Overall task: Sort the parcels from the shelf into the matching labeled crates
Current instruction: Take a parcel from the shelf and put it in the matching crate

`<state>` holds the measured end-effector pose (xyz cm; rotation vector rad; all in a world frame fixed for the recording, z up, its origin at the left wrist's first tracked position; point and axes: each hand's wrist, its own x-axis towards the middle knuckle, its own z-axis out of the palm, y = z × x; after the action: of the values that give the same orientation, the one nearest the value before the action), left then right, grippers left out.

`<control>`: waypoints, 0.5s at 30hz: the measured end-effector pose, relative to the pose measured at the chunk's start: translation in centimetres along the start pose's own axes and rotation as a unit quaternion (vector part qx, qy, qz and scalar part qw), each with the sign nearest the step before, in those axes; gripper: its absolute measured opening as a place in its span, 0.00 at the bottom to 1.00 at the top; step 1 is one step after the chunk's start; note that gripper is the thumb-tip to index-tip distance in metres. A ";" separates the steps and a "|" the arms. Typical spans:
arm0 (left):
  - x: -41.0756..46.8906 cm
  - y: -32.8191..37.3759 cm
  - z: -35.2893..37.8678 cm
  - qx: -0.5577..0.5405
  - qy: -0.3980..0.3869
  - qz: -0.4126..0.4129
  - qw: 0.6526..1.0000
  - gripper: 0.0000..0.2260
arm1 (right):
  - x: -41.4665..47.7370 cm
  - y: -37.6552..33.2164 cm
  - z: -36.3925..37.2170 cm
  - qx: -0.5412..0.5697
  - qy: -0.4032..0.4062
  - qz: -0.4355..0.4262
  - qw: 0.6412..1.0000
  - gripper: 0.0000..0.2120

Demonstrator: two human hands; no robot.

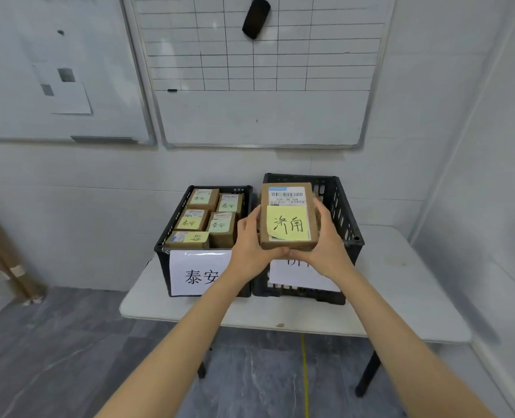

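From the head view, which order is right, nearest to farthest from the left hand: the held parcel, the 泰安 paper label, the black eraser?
1. held parcel: gripped by the left hand, at its right side.
2. 泰安 paper label: lower left, on the left crate front.
3. black eraser: far up, on the whiteboard.

A brown parcel [289, 217] bearing a yellow 济南 note is held over the right black crate [339, 206]; the 泰安 crate [174, 220] holds five noted parcels [202, 198].
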<state>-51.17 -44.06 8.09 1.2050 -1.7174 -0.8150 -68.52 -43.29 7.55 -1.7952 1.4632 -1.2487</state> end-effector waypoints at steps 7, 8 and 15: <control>9.9 -2.7 0.8 -0.009 -0.023 0.018 1.000 0.41 | 9.1 2.7 0.8 -0.029 -0.029 0.002 0.999 0.54; 11.3 -3.0 0.7 -0.011 -0.029 0.020 0.999 0.39 | 10.4 3.1 0.9 -0.028 -0.033 0.004 0.999 0.53; 19.3 -5.9 0.4 0.016 -0.083 0.040 0.996 0.38 | 17.1 5.5 0.8 -0.024 -0.042 0.046 0.998 0.57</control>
<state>-52.38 -64.22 8.18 1.1063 -1.9070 -0.8624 -70.51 -61.20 8.36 -1.7672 1.5218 -1.0893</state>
